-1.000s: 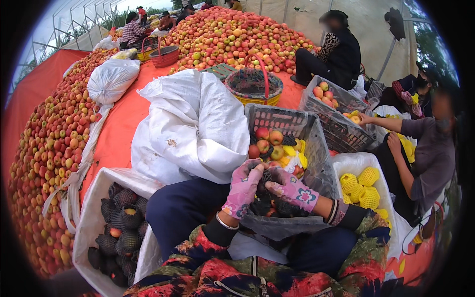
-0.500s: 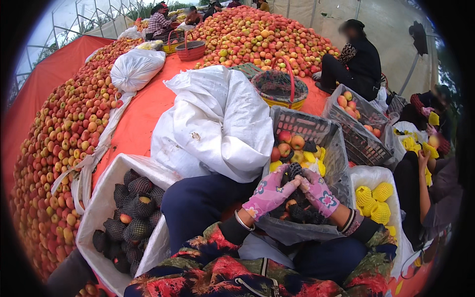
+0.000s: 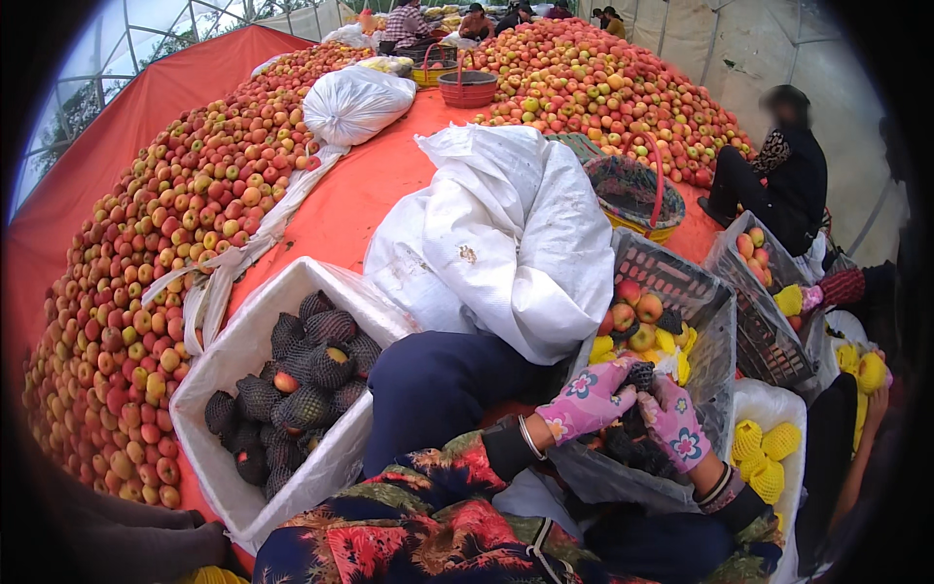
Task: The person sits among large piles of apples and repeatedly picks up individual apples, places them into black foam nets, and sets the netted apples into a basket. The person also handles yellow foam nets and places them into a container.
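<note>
My left hand (image 3: pixel 587 399), in a pink flowered glove with bare fingertips, is closed on a black foam net (image 3: pixel 639 376). My right hand (image 3: pixel 676 424), gloved alike, grips the same net from the other side. Whether an apple sits inside it cannot be made out. Both hands are over a dark plastic crate (image 3: pixel 713 321) lined with clear film. Bare red apples (image 3: pixel 649 309) and yellow foam nets (image 3: pixel 681 343) lie at its far end; more black nets (image 3: pixel 623 448) are below my hands. To the left, a white-lined box (image 3: pixel 229 487) holds several apples in black nets (image 3: pixel 331 365).
A white sack (image 3: pixel 496 234) lies beyond my knee, beside a basket (image 3: pixel 654 234) with a red handle. Yellow-netted apples (image 3: pixel 764 453) fill a white box on the right. Large apple heaps (image 3: pixel 175 273) cover the left and back. Co-workers (image 3: pixel 793 156) sit at the right and far back.
The view has swung left, so everything sits further right and a grey-clad leg shows more at lower left. Both hands still hold the black net. At the right, a co-worker's red-sleeved arm now reaches toward a crate.
</note>
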`<act>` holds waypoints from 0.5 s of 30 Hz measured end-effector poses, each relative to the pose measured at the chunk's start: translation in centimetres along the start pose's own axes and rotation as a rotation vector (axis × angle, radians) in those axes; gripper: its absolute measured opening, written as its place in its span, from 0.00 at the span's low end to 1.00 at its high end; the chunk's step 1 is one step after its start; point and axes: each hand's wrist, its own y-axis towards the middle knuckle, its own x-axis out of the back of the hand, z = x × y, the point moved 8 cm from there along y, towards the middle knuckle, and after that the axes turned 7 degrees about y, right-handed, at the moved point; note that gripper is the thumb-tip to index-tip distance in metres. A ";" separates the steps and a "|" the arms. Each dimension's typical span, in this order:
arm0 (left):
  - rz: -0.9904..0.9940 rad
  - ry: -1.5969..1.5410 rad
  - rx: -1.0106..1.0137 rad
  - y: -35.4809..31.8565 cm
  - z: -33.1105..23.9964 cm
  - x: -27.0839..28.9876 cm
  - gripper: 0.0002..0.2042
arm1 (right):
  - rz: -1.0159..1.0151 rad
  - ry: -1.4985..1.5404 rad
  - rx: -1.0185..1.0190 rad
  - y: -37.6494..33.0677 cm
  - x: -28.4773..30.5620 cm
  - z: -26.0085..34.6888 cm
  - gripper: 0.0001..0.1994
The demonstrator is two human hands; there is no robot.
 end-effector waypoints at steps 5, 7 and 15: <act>-0.023 -0.161 -0.027 1.3 0.5 -1.3 0.22 | -0.060 -0.192 -0.065 -0.9 1.7 0.5 0.19; -0.023 -0.316 0.097 0.7 3.4 -1.0 0.18 | 0.093 0.120 -0.074 0.7 -0.9 1.1 0.20; 0.032 -0.744 0.366 0.7 2.5 -0.4 0.12 | 0.182 0.490 -0.272 0.0 -0.9 -0.4 0.18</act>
